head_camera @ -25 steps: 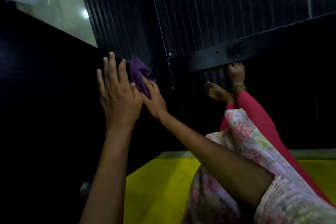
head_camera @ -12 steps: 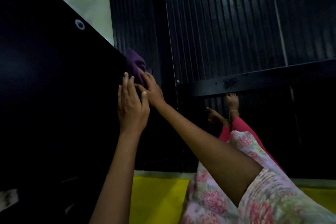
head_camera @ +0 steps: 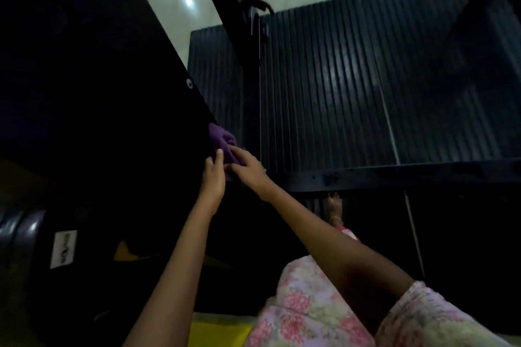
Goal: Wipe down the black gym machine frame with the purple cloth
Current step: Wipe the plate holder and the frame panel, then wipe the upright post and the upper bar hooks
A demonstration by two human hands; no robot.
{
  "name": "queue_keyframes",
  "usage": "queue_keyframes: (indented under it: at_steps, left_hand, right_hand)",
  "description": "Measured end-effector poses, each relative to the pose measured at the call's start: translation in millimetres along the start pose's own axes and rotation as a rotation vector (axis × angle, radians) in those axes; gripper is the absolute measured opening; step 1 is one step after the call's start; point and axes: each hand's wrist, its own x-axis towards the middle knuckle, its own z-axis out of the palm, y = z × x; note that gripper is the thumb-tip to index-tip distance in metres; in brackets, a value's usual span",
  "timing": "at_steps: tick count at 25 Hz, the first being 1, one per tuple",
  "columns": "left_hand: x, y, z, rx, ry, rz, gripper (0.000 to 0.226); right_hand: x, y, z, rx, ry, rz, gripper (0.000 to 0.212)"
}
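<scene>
The black gym machine frame [head_camera: 118, 110] fills the left of the view as a broad slanted panel with a small rivet near its edge. The purple cloth [head_camera: 220, 138] is bunched against that edge. My right hand [head_camera: 248, 170] lies on the cloth with straight fingers and presses it to the frame. My left hand [head_camera: 213, 176] is laid flat on the frame just below the cloth, fingertips touching its lower part.
A black crossbar [head_camera: 394, 175] runs right from the hands. Behind it lies ribbed black rubber matting [head_camera: 338, 93]. A thin black post [head_camera: 225, 8] rises at the top. My foot [head_camera: 334, 205] sits under the crossbar. Yellow flooring [head_camera: 217, 332] shows below.
The view has tilted up and pulled back, so more of the frame, post and pale floor shows. Both hands stay on the frame edge with the cloth, left fingers now closer to it.
</scene>
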Motion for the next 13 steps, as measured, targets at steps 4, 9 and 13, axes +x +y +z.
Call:
queue_keyframes:
  at_steps: [4,9,13]
  left_hand:
    - [-31,-2,2,-0.612,-0.327,-0.016,0.032]
    - [-59,29,29,-0.625,-0.292,0.061,0.039]
    - [-95,67,57,-0.564,-0.449,0.167,0.039]
  right_hand:
    - [-60,-42,-36,-0.179,0.022,-0.146,0.055]
    - [-104,-69,-87,-0.234,0.236,-0.273,0.077]
    - [-136,-101,-146,0.305,0.189,0.06,0.066]
